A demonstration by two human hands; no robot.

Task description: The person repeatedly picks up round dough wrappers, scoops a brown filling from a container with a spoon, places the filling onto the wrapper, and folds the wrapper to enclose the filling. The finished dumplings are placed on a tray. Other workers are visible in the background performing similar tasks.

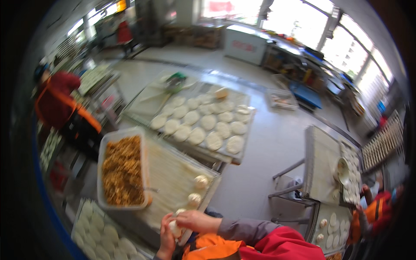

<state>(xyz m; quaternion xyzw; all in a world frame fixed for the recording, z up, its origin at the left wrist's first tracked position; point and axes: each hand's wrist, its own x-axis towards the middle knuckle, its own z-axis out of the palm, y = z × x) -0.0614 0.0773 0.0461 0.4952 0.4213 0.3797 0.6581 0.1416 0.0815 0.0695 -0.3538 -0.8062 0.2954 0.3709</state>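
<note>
Near the bottom middle, my left hand (167,235) cups a filled dough bun (175,228) from below and the side. My right hand (198,221) reaches in from the right with its fingertips on the top of the same bun. Just beyond my hands, a line of round buns (194,199) sits along the right edge of a cloth-covered tray (169,175). At that tray's left stands a white plastic tub (100,175) of orange-brown filling (122,172), with a utensil handle (152,189) over its rim.
Flat dough rounds (208,122) cover the table beyond, beside a green-and-metal object (175,81). More rounds (109,234) lie on a tray at lower left. One co-worker (61,100) stands at left, another (373,211) at right by a metal rack table (292,191). A crate (282,99) rests on the floor.
</note>
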